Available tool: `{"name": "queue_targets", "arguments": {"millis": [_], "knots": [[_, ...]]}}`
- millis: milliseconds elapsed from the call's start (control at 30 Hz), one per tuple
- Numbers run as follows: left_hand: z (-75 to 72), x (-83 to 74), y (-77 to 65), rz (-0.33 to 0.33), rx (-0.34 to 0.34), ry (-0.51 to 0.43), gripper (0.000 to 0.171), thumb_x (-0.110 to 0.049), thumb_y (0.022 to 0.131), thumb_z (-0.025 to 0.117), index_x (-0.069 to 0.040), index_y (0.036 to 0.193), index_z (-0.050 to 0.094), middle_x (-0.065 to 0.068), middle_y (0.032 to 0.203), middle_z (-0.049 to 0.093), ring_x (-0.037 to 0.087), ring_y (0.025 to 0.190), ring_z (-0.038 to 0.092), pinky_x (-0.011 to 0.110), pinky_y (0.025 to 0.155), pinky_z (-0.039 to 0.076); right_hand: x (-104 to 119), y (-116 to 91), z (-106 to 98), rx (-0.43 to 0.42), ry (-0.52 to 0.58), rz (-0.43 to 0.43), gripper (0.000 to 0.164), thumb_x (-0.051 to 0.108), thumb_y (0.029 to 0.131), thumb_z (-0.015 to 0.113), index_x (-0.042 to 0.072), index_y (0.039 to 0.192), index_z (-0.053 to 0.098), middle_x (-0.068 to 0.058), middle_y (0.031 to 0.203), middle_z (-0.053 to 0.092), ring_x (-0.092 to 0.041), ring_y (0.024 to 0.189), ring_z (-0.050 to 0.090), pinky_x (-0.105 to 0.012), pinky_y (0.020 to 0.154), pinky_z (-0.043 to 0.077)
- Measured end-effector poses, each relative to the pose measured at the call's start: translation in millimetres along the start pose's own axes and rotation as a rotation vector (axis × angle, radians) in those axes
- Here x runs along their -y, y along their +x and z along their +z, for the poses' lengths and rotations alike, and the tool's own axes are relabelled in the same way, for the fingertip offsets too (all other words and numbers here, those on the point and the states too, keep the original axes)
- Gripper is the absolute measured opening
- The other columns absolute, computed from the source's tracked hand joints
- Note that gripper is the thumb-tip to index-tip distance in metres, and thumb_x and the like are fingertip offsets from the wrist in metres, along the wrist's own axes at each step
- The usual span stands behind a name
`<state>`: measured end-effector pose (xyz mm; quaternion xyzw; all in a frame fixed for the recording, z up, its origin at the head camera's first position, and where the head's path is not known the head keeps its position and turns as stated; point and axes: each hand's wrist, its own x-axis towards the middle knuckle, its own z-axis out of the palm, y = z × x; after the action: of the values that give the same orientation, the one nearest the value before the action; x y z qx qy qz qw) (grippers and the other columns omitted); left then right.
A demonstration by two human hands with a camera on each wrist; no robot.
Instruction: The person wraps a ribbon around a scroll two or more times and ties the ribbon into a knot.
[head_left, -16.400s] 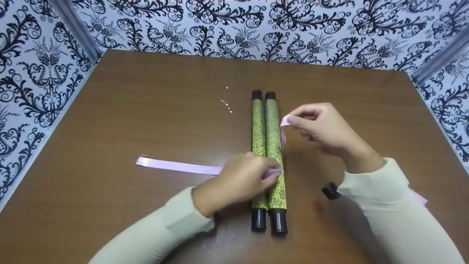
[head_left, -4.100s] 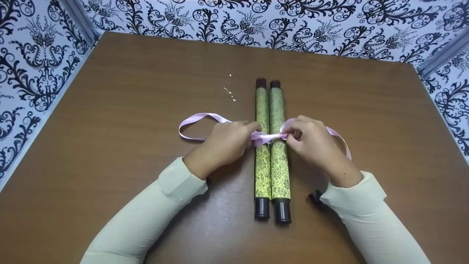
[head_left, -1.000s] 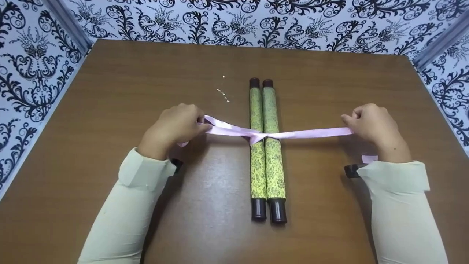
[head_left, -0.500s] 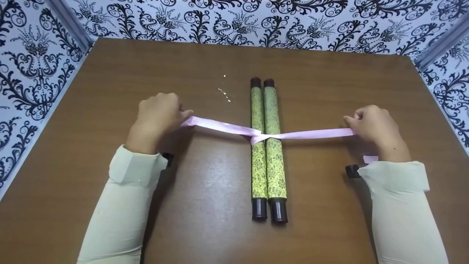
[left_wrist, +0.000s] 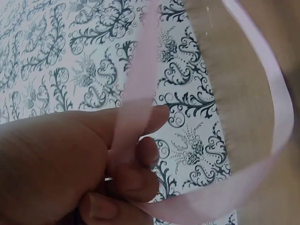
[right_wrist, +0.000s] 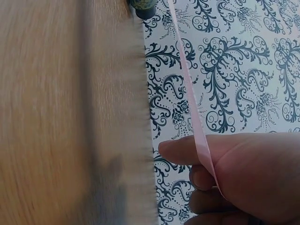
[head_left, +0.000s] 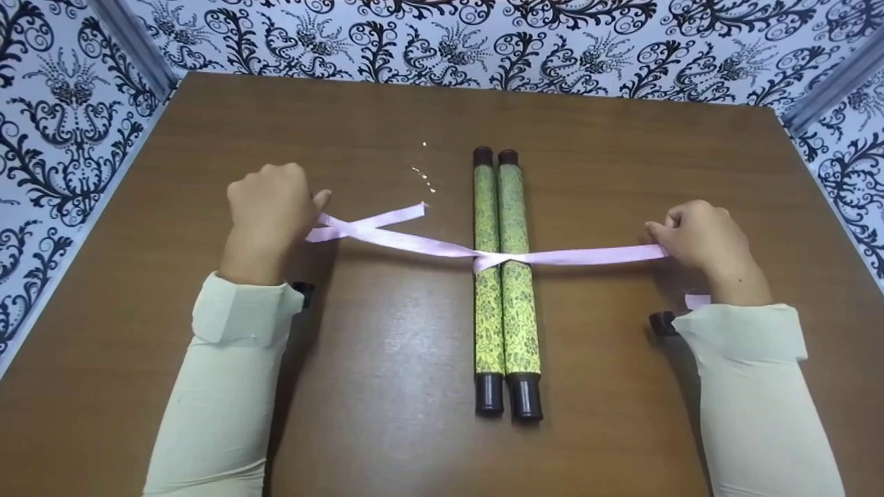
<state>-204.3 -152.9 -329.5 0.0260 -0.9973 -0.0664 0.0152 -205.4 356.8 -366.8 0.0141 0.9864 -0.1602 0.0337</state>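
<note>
Two green-yellow patterned rolls [head_left: 489, 317] with dark brown end caps lie side by side on the table. A pink ribbon [head_left: 594, 255] goes around both and crosses over itself on top of them. At the left, my left hand [head_left: 266, 214] grips one part of the ribbon above the table, and a loose end of it points back toward the rolls. The left wrist view shows the ribbon [left_wrist: 136, 93] running between thumb and curled fingers, then looping below. On the other side my right hand [head_left: 711, 241] pinches the opposite part, drawn straight; its tail shows by the sleeve.
The brown wooden table [head_left: 387, 386] surrounds the rolls. Small pale specks [head_left: 425, 179] lie on it, left of the rolls' far ends. Black-and-white patterned panels [head_left: 456, 48] border its back and sides.
Earlier the hands worked close together at the rolls, then drew apart with the ribbon. In the last second my left hand moved farther left and away; the right stayed nearly still.
</note>
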Motion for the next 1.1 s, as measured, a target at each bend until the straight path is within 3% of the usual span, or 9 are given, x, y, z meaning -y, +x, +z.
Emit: {"name": "queue_targets", "arguments": {"millis": [167,300,400,500,600,800,900,1100], "knots": [[4.3,-16.2,-2.5,0.022,-0.064,-0.008,0.043,-0.04,0.094,0.063,0.002,0.098,0.07,0.03,0.097,0.069,0.052,0.083,0.064,0.061,0.067,0.049,0,-2,4,-0.031,0.002,0.026,0.041,0.034,0.096,0.061,0.008,0.065,0.056,-0.006,0.06,0.052,-0.028,0.064,0.051,-0.038,0.055,0.033],[9.7,-39.8,-8.7,0.099,-0.115,-0.048,0.036,-0.04,0.095,0.06,-0.005,0.096,0.068,0.025,0.093,0.07,0.05,0.082,0.065,0.061,0.067,0.048,9,-3,7,-0.043,0.032,0.018,0.033,0.032,0.097,0.058,0.003,0.083,0.067,-0.014,0.075,0.062,-0.033,0.074,0.054,-0.041,0.062,0.037],[16.1,-61.3,-16.1,0.165,-0.123,-0.071,0.032,-0.041,0.095,0.059,-0.01,0.094,0.067,0.02,0.088,0.07,0.048,0.079,0.065,0.059,0.065,0.048,24,-4,11,-0.066,0.048,-0.049,0.03,0.028,0.096,0.058,0.0,0.092,0.068,-0.019,0.086,0.064,-0.036,0.081,0.055,-0.046,0.069,0.041],[23.0,-80.9,-23.6,0.236,-0.119,-0.1,0.028,-0.039,0.096,0.059,-0.013,0.097,0.069,0.015,0.088,0.072,0.044,0.077,0.066,0.057,0.064,0.049,46,-5,20,-0.117,0.05,-0.175,0.024,0.023,0.093,0.061,0.001,0.088,0.069,-0.02,0.088,0.063,-0.039,0.085,0.056,-0.051,0.075,0.041],[31.6,-98.4,-29.8,0.327,-0.079,-0.166,0.025,-0.035,0.099,0.057,-0.014,0.102,0.069,0.009,0.091,0.072,0.037,0.08,0.067,0.054,0.069,0.051,70,-10,34,-0.128,0.067,-0.299,0.018,0.019,0.091,0.064,0.003,0.087,0.069,-0.018,0.09,0.062,-0.039,0.088,0.056,-0.053,0.08,0.041],[55.4,-128.3,-34.4,0.497,0.041,-0.237,0.025,-0.028,0.102,0.05,-0.011,0.11,0.066,0.006,0.1,0.072,0.028,0.094,0.068,0.053,0.093,0.047,112,-24,56,0.044,0.276,-0.398,0.016,0.018,0.094,0.064,0.007,0.106,0.065,-0.009,0.106,0.063,-0.029,0.102,0.063,-0.045,0.091,0.053],[64.3,-137.4,-33.3,0.525,0.074,-0.23,0.027,-0.027,0.103,0.048,-0.009,0.116,0.063,0.009,0.107,0.071,0.03,0.099,0.066,0.051,0.093,0.047,120,-29,60,0.094,0.355,-0.425,0.025,0.016,0.095,0.064,0.006,0.118,0.061,-0.01,0.113,0.065,-0.029,0.105,0.066,-0.042,0.091,0.055],[70.3,-144.2,-29.8,0.546,0.119,-0.215,0.039,-0.027,0.104,0.047,-0.011,0.139,0.046,0.011,0.103,0.071,0.031,0.099,0.068,0.05,0.092,0.048,122,-30,62,0.092,0.273,-0.501,0.05,0.022,0.096,0.065,0.012,0.142,0.048,-0.012,0.113,0.063,-0.029,0.106,0.062,-0.047,0.094,0.051]]}}
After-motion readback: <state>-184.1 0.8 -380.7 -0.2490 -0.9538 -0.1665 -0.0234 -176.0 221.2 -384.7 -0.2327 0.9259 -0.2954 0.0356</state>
